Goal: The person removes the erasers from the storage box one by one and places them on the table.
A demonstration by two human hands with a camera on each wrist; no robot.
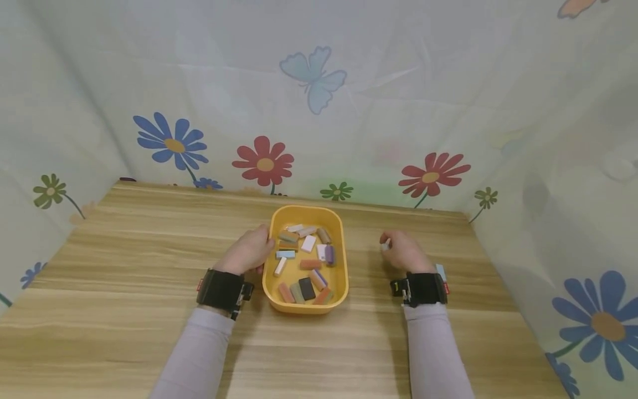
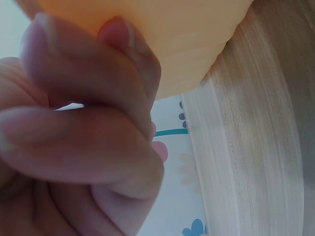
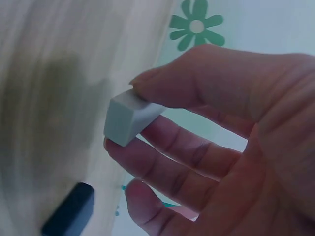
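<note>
A yellow plastic basin (image 1: 305, 307) stands on the table with several erasers inside, among them a black eraser (image 1: 306, 288), an orange eraser (image 1: 310, 264) and a purple one. My left hand (image 1: 247, 247) grips the basin's left side at the rim. In the left wrist view, its curled fingers (image 2: 93, 132) lie against the basin's outer wall (image 2: 192, 39). To the right of the basin, my right hand (image 1: 402, 252) pinches a white eraser (image 3: 120, 120) between thumb and fingertips, one slanted end facing the right wrist camera. The head view shows only a sliver of that eraser.
A light blue block (image 1: 441, 272) lies on the wooden table (image 1: 149, 249) beside the right wrist. A dark-looking block (image 3: 69, 211) shows on the tabletop in the right wrist view. A flower-printed white curtain (image 1: 214, 100) encloses the table's back and sides.
</note>
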